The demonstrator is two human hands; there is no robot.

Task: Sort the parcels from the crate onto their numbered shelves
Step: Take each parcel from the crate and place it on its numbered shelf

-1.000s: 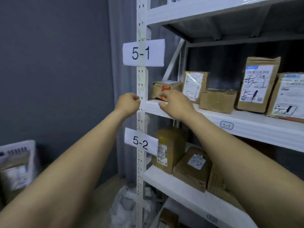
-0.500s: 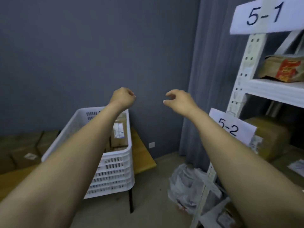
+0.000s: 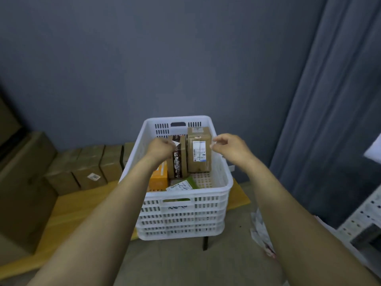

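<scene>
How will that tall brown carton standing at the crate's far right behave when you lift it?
Probably stiff: the tall brown carton keeps square, uncrushed edges. Its glossy tape may be slightly slippery. It stands on end with bare white crate floor to its right, so it could tip that way if nudged; the dark printed box seems to brace its left.

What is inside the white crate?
Four parcels show: a tall brown box, a dark printed box, an orange box, a green packet. The left hand and forearm cover whatever lies beneath.
</scene>
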